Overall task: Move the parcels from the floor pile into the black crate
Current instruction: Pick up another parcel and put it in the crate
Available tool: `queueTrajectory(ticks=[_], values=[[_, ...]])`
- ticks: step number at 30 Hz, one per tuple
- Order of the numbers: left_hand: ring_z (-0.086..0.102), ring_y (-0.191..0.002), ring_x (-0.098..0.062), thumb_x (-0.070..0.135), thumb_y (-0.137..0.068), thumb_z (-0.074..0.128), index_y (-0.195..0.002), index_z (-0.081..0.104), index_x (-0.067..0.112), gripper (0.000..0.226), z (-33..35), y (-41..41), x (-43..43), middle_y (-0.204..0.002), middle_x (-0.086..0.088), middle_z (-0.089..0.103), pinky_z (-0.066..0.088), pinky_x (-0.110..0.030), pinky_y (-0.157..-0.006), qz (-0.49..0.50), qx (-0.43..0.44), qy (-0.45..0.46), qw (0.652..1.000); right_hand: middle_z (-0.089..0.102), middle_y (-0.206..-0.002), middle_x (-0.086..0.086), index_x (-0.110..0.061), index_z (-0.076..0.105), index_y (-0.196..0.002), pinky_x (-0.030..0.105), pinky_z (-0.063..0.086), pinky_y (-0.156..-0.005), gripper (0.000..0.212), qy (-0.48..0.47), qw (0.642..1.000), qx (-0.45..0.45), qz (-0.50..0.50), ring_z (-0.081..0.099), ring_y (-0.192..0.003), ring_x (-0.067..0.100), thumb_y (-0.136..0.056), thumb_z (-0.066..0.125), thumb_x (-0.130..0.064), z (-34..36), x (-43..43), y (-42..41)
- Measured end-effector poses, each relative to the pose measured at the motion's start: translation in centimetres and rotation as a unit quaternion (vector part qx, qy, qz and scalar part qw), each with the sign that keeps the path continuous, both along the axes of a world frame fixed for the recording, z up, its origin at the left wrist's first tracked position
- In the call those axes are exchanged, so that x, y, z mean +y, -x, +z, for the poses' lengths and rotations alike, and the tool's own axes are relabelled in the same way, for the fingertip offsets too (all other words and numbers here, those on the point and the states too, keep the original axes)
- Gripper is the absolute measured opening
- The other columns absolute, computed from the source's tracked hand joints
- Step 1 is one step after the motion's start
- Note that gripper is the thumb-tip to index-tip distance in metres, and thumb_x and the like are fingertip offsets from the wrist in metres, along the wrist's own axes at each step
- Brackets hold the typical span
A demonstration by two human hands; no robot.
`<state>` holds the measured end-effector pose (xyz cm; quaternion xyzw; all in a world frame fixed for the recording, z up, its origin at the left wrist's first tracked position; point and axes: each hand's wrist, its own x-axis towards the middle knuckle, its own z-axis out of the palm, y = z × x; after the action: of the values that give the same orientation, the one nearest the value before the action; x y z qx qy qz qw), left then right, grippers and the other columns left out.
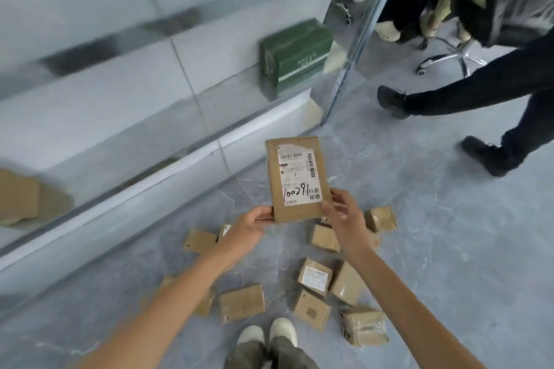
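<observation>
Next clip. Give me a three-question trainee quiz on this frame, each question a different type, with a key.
1. True or false: the left hand and right hand both hold the flat parcel.
2. The small parcels lie: A) on the floor, B) on a chair, C) in a crate.
3. Fill in: the box ahead, by the wall, is ___ in colour.
Key: 1 true; 2 A; 3 green.
</observation>
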<state>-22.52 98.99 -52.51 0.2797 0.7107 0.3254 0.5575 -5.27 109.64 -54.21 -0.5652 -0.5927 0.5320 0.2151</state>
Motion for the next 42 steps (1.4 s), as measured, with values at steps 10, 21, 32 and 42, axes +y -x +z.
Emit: queueTrajectory(ticks=[10, 21, 32, 42], values=[[0.061, -0.106, -0.014, 0.01, -0.095, 0.048, -0.104, 0.064, 0.009, 0.018, 32.2, 1.0, -2.6, -0.107, -0.003, 0.07, 0.044, -0.036, -0.099, 0.187, 0.009, -0.171, 0.967, 0.064, -0.119, 0.005, -0.019, 0.058, -0.123, 0.048, 0.05, -0.096, 0.03, -0.088, 0.974, 0.206, -0.029, 0.059, -0.112, 0.023, -0.093, 0.057, -0.024, 31.9, -2.4, 2.5], [0.062, -0.11, -0.016, 0.042, -0.082, 0.067, -0.126, 0.041, 0.034, 0.052, 43.8, -1.0, -9.0, -0.125, 0.006, 0.06, 0.049, -0.052, -0.096, 0.174, -0.038, -0.261, 0.949, 0.071, -0.103, -0.003, -0.03, 0.067, -0.1, 0.041, 0.058, -0.08, 0.018, -0.157, 0.938, 0.307, 0.034, 0.066, -0.1, 0.02, -0.082, 0.069, -0.028, 42.5, -10.6, 0.9], [0.053, -0.118, 0.006, 0.051, -0.086, 0.052, -0.14, 0.024, 0.049, 0.06, 44.1, -10.7, -17.6, -0.133, 0.028, 0.052, 0.049, -0.014, -0.087, 0.125, 0.007, -0.302, 0.945, 0.061, -0.124, -0.002, -0.035, 0.05, -0.127, 0.04, 0.054, -0.093, 0.047, 0.018, 0.927, 0.292, 0.233, 0.063, -0.108, 0.01, -0.081, 0.059, -0.041, 42.7, -15.2, -6.7], [0.047, -0.104, 0.027, 0.059, -0.085, 0.044, -0.125, 0.019, 0.064, 0.048, 44.1, -17.6, -29.1, -0.112, 0.052, 0.047, 0.041, 0.003, -0.075, 0.176, 0.036, -0.235, 0.955, 0.066, -0.114, 0.002, -0.029, 0.055, -0.116, 0.038, 0.058, -0.083, 0.034, 0.003, 0.906, 0.273, 0.323, 0.067, -0.098, 0.014, -0.084, 0.061, -0.036, 42.0, -23.5, -11.6]])
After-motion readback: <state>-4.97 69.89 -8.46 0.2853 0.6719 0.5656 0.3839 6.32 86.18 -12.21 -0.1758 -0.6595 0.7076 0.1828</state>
